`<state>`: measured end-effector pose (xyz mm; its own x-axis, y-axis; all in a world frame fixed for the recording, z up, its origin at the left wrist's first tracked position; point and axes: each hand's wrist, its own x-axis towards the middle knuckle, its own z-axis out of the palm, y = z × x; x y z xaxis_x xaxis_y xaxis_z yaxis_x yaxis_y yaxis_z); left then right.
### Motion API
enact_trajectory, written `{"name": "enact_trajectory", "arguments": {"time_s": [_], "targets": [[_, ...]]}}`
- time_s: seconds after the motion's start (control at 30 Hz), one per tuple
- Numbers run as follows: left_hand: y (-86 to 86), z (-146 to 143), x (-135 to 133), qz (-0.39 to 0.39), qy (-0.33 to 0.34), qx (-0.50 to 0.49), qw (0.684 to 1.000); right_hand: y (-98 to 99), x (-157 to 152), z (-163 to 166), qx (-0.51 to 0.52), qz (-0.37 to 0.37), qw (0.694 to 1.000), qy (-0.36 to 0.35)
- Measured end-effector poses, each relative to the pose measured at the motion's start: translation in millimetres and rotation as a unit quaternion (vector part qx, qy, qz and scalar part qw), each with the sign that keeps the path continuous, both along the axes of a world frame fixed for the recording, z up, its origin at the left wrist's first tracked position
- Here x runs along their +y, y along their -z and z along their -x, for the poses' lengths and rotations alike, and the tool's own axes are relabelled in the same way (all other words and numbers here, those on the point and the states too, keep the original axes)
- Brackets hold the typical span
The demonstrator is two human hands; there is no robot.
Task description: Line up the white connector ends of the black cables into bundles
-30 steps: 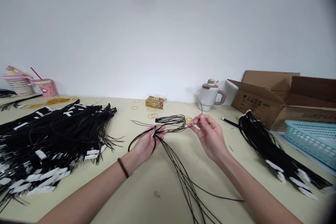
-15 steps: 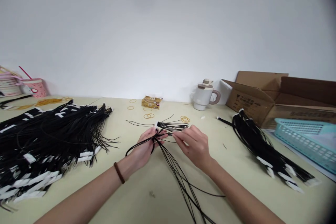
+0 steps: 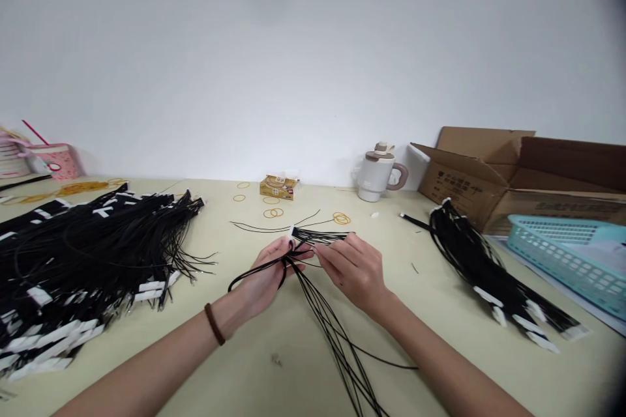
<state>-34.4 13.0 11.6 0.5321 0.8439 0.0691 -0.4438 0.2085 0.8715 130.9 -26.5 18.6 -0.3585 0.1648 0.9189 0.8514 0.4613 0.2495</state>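
A bundle of thin black wires hangs from my left hand, whose fingers are closed around its looped middle. At the bundle's upper end, a white connector sticks up beside my left fingertips, with black wire ends fanning to the right. My right hand is pinched on some of these wires, just right of my left fingers. Exactly which strands lie between the right fingertips is hidden. Long tails of the bundle run down toward the table's near edge.
A large pile of black wire harnesses lies left; another bundle lies right. Rubber bands, a small yellow box and a lidded mug stand behind. At right are a cardboard box and a turquoise basket.
My right hand has shifted slightly left, closer to my left fingers, and its fingers have curled over the wires. My left hand keeps its hold. The whole view has moved a little.
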Motion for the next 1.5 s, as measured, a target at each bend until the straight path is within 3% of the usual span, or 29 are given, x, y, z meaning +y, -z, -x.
{"name": "enact_trajectory", "arguments": {"time_s": [0.67, 1.1, 1.5], "targets": [[-1.4, 1, -3, -0.040, 0.003, 0.025, 0.999, 1.4, 0, 1, -0.013, 0.002, 1.000, 0.006], [-0.2, -4, -11, -0.069, 0.010, 0.051, 0.996, 0.2, -3, 8, -0.012, 0.041, 0.999, -0.022], [-3.4, -2, -9, -0.031, 0.024, 0.041, 0.998, 5.2, 4, 2, -0.028, 0.047, 0.998, -0.023]]}}
